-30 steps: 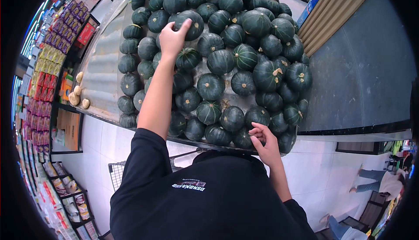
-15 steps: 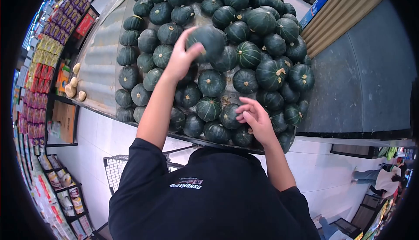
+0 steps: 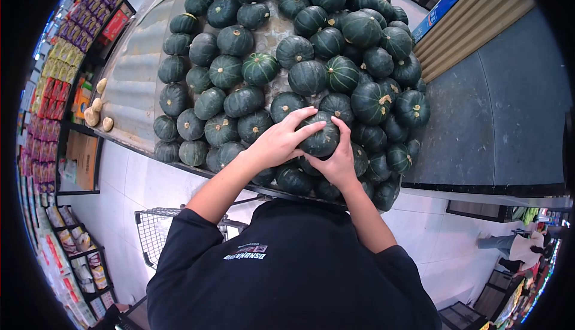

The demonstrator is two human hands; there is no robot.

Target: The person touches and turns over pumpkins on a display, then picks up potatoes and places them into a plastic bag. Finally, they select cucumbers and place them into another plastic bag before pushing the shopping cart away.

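A round dark-green pumpkin [image 3: 321, 140] sits at the near part of the heap, with both of my hands around it. My left hand [image 3: 287, 138] presses on its left side, fingers reaching over the top. My right hand [image 3: 337, 161] is curled along its right and lower side, thumb and fingers against the rind. Other green pumpkins crowd close about, among them one just behind [image 3: 288, 106] and a striped one [image 3: 342, 73] farther back. My palms hide part of the pumpkins underneath.
The pumpkin heap lies on a display stand beside a corrugated strip [image 3: 135, 84] holding several pale round vegetables [image 3: 92, 116]. A grey panel [image 3: 497, 108] borders the right. A wire shopping cart [image 3: 153, 234] stands at lower left, snack shelves [image 3: 57, 84] beyond. Another person [image 3: 521, 249] is at far right.
My left hand has brought the pumpkin from the middle of the heap down and to the right, toward me. My right hand, free before, now grips it too.
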